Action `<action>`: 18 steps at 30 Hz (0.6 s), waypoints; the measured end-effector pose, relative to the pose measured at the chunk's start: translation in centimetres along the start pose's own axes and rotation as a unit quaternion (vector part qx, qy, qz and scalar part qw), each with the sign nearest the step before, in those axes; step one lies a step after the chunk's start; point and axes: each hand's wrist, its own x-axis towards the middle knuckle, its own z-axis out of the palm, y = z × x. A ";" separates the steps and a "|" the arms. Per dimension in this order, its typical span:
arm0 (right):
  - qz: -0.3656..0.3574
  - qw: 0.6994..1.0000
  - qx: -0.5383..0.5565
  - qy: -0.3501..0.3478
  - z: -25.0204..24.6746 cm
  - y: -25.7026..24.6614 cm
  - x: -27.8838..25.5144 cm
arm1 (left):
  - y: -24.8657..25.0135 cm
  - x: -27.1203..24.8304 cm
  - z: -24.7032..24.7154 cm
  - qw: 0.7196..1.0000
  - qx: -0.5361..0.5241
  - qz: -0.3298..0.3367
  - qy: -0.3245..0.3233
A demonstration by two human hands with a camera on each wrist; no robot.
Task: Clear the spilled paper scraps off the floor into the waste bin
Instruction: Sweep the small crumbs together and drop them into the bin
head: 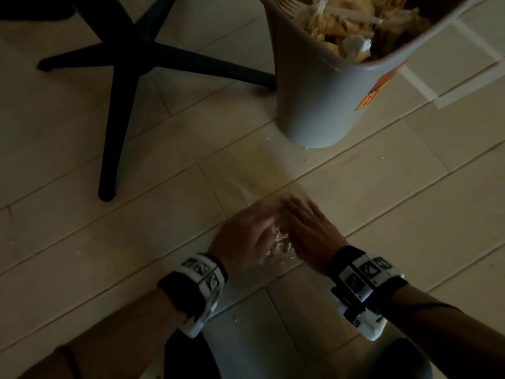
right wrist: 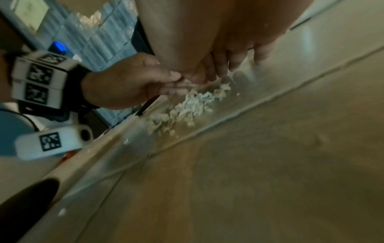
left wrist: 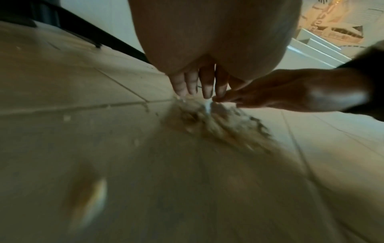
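A small heap of pale paper scraps (head: 278,242) lies on the light tiled floor between my two hands. My left hand (head: 246,233) and right hand (head: 308,231) stand on edge either side of it, fingers straight, fingertips meeting at the far end. The left wrist view has my left fingers (left wrist: 199,82) touching the heap (left wrist: 218,121), with the right hand (left wrist: 290,92) coming in from the right. In the right wrist view the scraps (right wrist: 191,106) lie below my right fingers (right wrist: 224,65), the left hand (right wrist: 129,85) against them. The grey waste bin (head: 314,105) stands beyond, full of paper.
A black chair base (head: 128,58) spreads its legs at the upper left, one leg reaching the bin. Stray scraps lie near my left wrist (head: 235,317), further left (head: 78,252) and by the bin's foot (head: 307,147). My knees are at the bottom edge.
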 end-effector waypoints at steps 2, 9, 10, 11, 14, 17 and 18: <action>0.032 0.998 0.033 0.037 -0.9 0.4 1.1 | -1.6 2.7 -1.4 0.999 0.026 -0.025 0.038; 0.107 0.994 -0.023 0.028 -4.9 3.8 6.4 | -4.6 13.8 -4.3 0.982 0.144 -0.076 -0.094; 0.109 0.993 -0.039 0.019 -4.8 4.1 6.6 | -4.5 14.6 -4.3 0.979 0.156 -0.077 -0.110; 0.108 0.993 -0.049 0.016 -4.6 4.4 6.6 | -4.5 14.9 -4.1 0.976 0.165 -0.073 -0.120; 0.099 0.994 -0.034 0.039 -3.5 4.3 5.4 | -4.2 12.6 -2.5 0.979 0.162 -0.028 -0.118; 0.063 0.995 -0.017 0.071 -1.7 2.8 3.0 | -3.0 7.1 -0.4 0.982 0.146 0.063 -0.099; 0.044 0.996 -0.005 0.076 -1.0 2.3 2.3 | -2.5 5.2 0.4 0.983 0.136 0.081 -0.094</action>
